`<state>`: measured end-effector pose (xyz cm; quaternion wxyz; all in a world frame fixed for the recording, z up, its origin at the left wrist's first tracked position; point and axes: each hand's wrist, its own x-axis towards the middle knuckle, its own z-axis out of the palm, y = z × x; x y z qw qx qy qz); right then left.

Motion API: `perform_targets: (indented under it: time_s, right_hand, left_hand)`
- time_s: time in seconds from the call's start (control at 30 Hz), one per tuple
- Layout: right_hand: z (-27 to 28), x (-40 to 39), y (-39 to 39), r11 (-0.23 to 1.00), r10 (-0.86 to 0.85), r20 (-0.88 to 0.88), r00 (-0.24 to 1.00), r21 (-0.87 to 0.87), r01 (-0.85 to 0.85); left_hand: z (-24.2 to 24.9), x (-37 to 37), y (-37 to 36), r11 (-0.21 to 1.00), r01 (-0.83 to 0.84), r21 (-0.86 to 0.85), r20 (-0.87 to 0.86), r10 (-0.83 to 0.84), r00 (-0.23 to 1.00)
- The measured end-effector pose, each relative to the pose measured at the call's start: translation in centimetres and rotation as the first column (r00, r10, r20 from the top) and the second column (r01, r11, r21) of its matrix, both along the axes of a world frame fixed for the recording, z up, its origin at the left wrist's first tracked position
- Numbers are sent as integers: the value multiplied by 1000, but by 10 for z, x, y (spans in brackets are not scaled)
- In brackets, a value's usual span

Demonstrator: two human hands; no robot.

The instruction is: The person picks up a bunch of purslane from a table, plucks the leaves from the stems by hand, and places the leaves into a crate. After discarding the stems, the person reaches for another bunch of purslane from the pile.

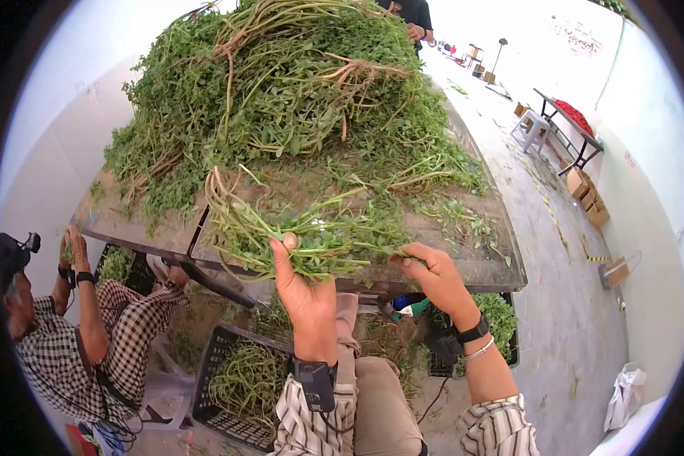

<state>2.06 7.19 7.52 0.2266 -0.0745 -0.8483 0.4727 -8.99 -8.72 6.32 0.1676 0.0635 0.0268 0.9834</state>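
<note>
My left hand (305, 298) is wrapped round a bunch of leafy green stems (311, 235), its thumb on top, above the front edge of the table (448, 266). Pale pinkish root ends of the bunch stick up at the left, and its leafy tips reach right. At those tips, my right hand (433, 275) is closed, thumb and fingers pinching a bit of greenery. Behind both hands a big heap of the same plants (281, 91) covers the back of the table, with loose sprigs scattered in front of it.
A black crate of stems (243, 384) stands below the table at the left, another crate of greens (498, 327) at the right. A seated co-worker (91, 342) is at the left; another person (414, 19) stands behind the heap. A grey stool (532, 129) stands at the right.
</note>
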Motion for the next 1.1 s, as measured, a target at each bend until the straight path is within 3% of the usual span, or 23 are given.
perform_targets:
  time_s: [0.13,0.2,0.3,0.53,0.6,0.73,0.8,0.93,1.03,1.1]
  right_hand:
    - [11,2,-6,987,-92,53,994,139,84]
    - [8,0,-4,934,-121,-64,991,330,135]
    - [0,-2,13,890,-174,-158,972,397,224]
    - [4,7,52,948,-283,-107,953,119,295]
    - [6,8,58,966,-254,-27,967,-57,252]
    - [17,10,57,980,-168,79,983,-94,175]
    - [23,9,64,966,-138,119,983,-203,160]
    - [58,3,68,946,-205,95,974,-238,222]
    - [84,-4,68,953,-275,77,958,-111,282]
    - [94,-10,66,958,-281,-33,959,44,282]
  left_hand:
    - [-4,0,3,1000,8,-12,51,-8,999]
    - [-3,2,4,999,45,-3,-49,-45,998]
    - [-6,-1,3,1000,3,-17,-3,-3,1000]
    - [-3,0,4,1000,4,9,39,-4,999]
    - [-2,0,5,1000,-3,22,65,1,998]
    - [-3,-1,6,1000,-8,23,75,6,997]
    - [-6,0,7,998,-19,-62,-6,18,1000]
    - [-2,5,14,987,-67,-143,26,71,997]
    - [-1,7,14,981,-53,-189,4,55,998]
    - [2,8,13,980,-22,-196,-36,15,999]
